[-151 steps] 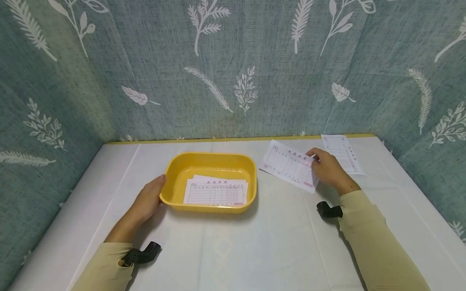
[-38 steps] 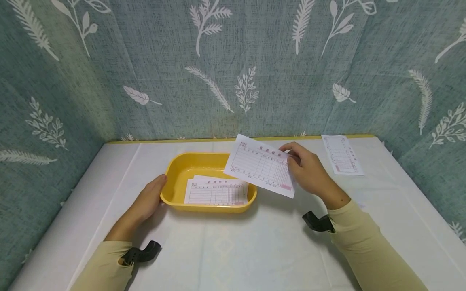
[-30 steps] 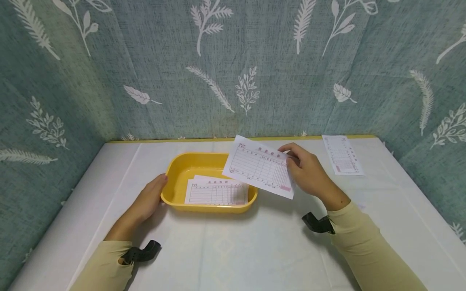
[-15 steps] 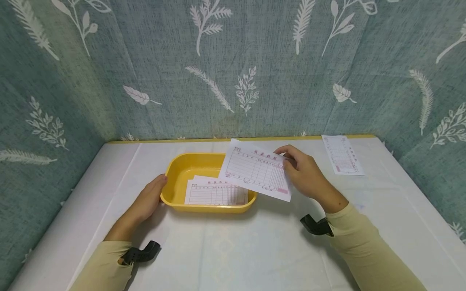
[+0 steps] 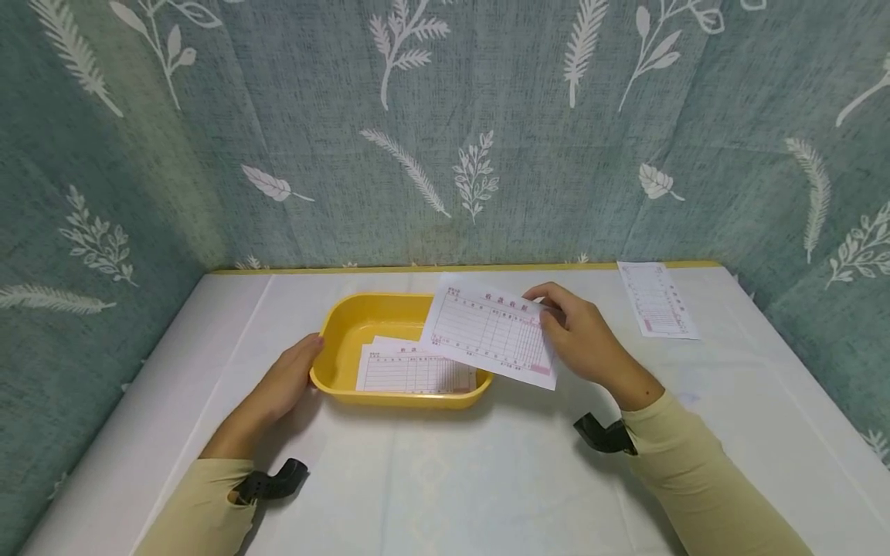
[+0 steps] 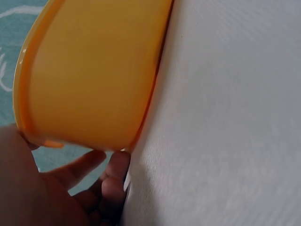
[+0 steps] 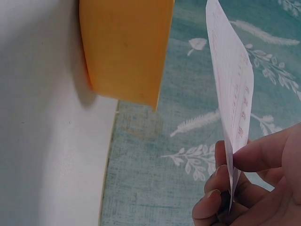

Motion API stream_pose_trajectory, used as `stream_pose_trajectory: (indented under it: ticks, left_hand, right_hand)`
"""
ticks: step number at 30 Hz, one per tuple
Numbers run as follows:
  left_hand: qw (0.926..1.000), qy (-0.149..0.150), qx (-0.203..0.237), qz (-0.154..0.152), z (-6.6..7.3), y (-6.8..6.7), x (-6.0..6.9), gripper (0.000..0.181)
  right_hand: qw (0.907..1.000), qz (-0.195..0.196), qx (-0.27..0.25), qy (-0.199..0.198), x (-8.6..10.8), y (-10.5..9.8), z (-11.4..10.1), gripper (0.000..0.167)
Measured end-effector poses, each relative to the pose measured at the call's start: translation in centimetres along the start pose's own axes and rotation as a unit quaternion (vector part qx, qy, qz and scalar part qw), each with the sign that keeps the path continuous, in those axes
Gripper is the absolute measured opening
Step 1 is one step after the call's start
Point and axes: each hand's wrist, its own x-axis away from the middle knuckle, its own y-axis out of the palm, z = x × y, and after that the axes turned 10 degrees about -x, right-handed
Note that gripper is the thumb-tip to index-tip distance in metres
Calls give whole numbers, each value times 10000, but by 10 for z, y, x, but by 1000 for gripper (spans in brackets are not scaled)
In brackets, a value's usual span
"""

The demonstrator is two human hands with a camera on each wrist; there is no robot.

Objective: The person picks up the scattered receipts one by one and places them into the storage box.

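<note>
A yellow plastic tray (image 5: 399, 400) stands left of centre on the table. Printed receipt slips (image 5: 410, 374) lie flat inside it. My left hand (image 5: 281, 382) holds the tray's left end, thumb at the rim and fingers against the outer wall, as the left wrist view shows. Between thumb and fingers my right hand (image 5: 584, 336) pinches the right edge of another receipt slip (image 5: 487, 328). That slip hangs tilted above the tray's right side and hides part of the rim and of the slips below. In the right wrist view the held slip (image 7: 230, 80) is seen nearly edge-on.
One more receipt slip (image 5: 657, 301) lies at the back right of the white-covered table (image 5: 431, 479). Behind the table stands a green leaf-patterned cloth (image 5: 313, 224). A black wrist mount (image 5: 605, 434) sits at the right cuff, another black mount (image 5: 274, 480) at the left.
My right hand has lifted the slip from the right side and brought it left over the tray. Over the last half second it dipped slightly. The left hand has stayed on the tray.
</note>
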Motion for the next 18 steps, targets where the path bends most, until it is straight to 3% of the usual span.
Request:
stream_pose_trajectory:
  ticks: [5,11,15,18]
  left_hand:
    - [9993,-335,-12,-149,5,-3,-2,69]
    - [9990,-314,-307,-87,10,-6,-1,62]
    - [9995,-298,1,-34,13,-7,1,55]
    - [9971,-388,584,-284,13,-6,1,56]
  right_hand:
    - [10000,10,25,-86,-1,1,1,29]
    - [9999,-15,97,-74,0,2,2,29]
    - [9999,33,71,-146,0,3,1,28]
    - [10000,20,33,-89,1,4,2,28]
